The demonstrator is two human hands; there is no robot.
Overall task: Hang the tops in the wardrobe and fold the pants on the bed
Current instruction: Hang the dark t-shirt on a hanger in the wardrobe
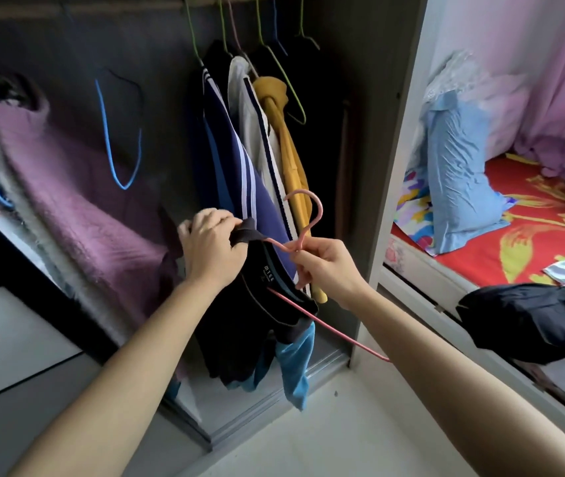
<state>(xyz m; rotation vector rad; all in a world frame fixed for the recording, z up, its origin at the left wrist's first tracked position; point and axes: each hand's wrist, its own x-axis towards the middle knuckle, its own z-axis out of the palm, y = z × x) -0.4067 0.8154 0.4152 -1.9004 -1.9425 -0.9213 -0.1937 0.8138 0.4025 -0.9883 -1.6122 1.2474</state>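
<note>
We grip the limp, light black T-shirt [260,304] at its collar with the left hand [210,246]; the right hand [326,266] pinches the thin pink hanger [343,334] by its neck.

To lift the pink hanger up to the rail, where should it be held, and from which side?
Grip the pink hanger at the twisted neck just under its hook, coming from the right, where the right hand pinches it. The hook stands free above, while the black top and the left hand cover the hanger's left shoulder.
</note>
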